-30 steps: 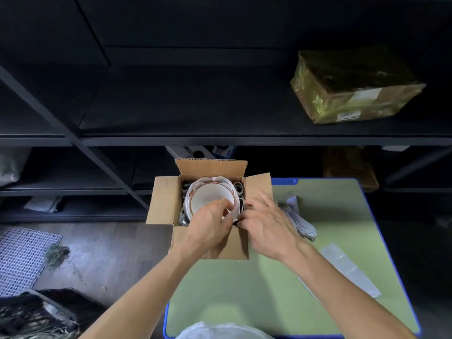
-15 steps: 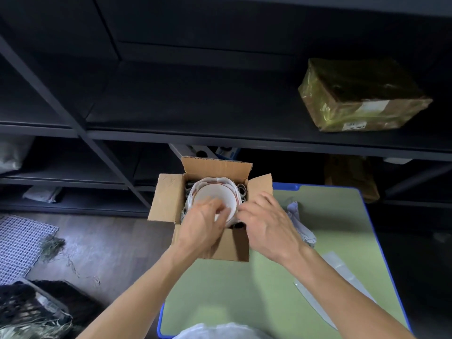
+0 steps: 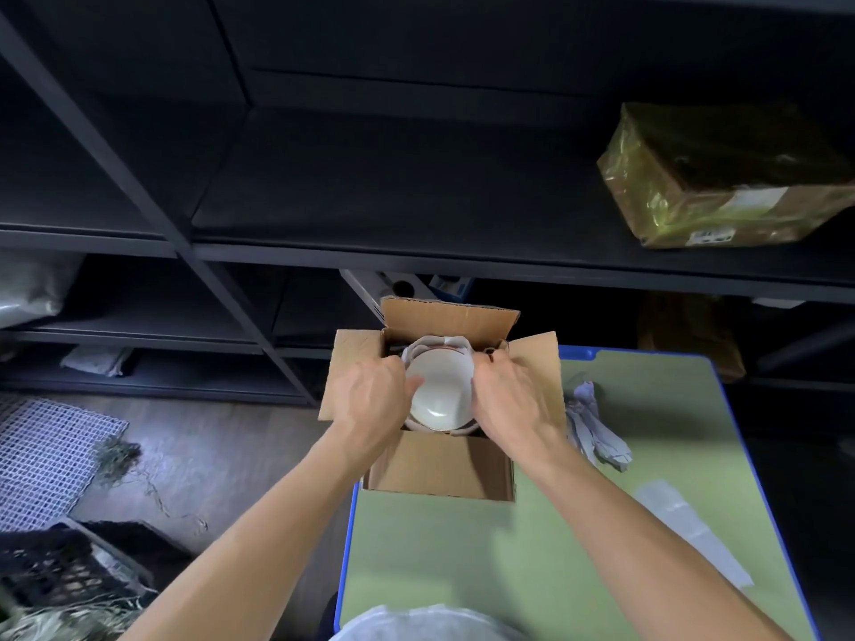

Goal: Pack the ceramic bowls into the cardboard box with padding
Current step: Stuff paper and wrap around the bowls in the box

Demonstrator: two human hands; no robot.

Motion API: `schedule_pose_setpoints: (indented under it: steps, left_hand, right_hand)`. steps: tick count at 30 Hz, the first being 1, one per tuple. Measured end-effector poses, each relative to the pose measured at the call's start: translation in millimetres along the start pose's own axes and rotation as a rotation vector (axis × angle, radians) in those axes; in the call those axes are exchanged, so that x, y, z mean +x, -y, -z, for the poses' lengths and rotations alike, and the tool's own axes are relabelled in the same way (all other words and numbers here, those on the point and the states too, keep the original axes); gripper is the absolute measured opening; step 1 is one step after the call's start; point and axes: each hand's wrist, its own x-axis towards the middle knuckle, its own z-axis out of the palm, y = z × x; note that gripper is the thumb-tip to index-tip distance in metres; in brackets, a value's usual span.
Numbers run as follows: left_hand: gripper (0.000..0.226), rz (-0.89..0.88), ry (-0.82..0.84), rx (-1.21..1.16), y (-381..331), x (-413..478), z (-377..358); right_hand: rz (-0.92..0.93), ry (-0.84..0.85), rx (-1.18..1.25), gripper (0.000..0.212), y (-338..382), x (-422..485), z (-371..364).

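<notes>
Right, the ceramic bowl (image 3: 439, 390) sits open side up inside the cardboard box (image 3: 439, 469), with paper padding (image 3: 435, 342) ringing its rim. The left hand (image 3: 370, 400) is on the box's left side, fingers (image 3: 391, 365) curled over the bowl's edge, thumb on the rim, gripping. The right hand (image 3: 509, 400) is at the box's right wall, fingers dug down beside the bowl; what they hold, I cannot tell. The box stands on the green desk (image 3: 462, 548), with crumpled paper (image 3: 597, 427) just right of it.

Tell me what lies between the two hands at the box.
The white bowl lies between the left hand and the right hand, nested in white padding inside the cardboard box. The head view shows it.
</notes>
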Motion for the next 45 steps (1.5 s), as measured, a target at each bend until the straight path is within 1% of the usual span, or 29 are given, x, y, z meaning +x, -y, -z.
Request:
schedule_pose_setpoints:
  steps: [3,6,9,14,17,22,25,28,31,33,35,37,39,42,45]
  left_hand:
    - [0.018,-0.049,0.008,0.061,-2,9,-1]
    - [0.009,-0.090,0.017,0.081,-1,16,0]
    - [0.015,-0.116,0.058,0.126,-5,15,0]
    - [0.025,-0.131,0.102,0.125,-9,17,0]
    - [0.032,-0.158,0.088,0.147,-13,20,2]
    - [0.035,-0.148,0.049,0.108,-2,12,-8]
    - [0.043,-0.141,0.074,0.129,-7,13,-8]
    - [0.043,-0.141,0.089,0.139,-12,15,-5]
    - [0.037,-0.146,0.094,0.107,-8,14,-2]
    - [0.028,-0.160,0.062,0.094,-7,12,1]
    - [0.024,-0.153,0.009,0.073,-8,7,7]
    - [0.020,-0.142,-0.055,0.052,-10,1,13]
    - [0.019,-0.178,-0.089,0.013,-16,-2,14]
    - [0.019,-0.266,-0.078,-0.054,-32,-9,15]
    - [0.024,-0.347,-0.086,-0.182,-48,-26,15]
  right_hand:
    - [-0.012,-0.005,-0.038,0.033,4,3,-5]
    - [-0.012,-0.005,-0.083,0.040,9,11,-6]
    - [-0.030,0.000,-0.074,0.039,8,12,-7]
    - [-0.041,-0.014,-0.095,0.037,11,12,-11]
    - [-0.082,-0.029,-0.107,0.035,11,15,-9]
    - [-0.099,-0.020,-0.159,0.036,21,8,-11]
    - [-0.093,-0.009,-0.113,0.039,16,10,-11]
    - [-0.089,0.001,-0.118,0.044,17,10,-11]
    - [-0.070,0.003,-0.089,0.044,16,11,-10]
    - [-0.061,0.001,-0.081,0.042,13,9,-8]
    - [-0.045,0.002,-0.045,0.042,9,5,-7]
    - [-0.020,-0.021,-0.001,0.037,5,-3,-6]
    - [0.025,-0.073,0.020,0.028,-1,-14,-3]
    - [0.080,-0.107,0.111,0.026,-13,-35,4]
    - [0.061,-0.136,0.219,0.017,-34,-58,10]
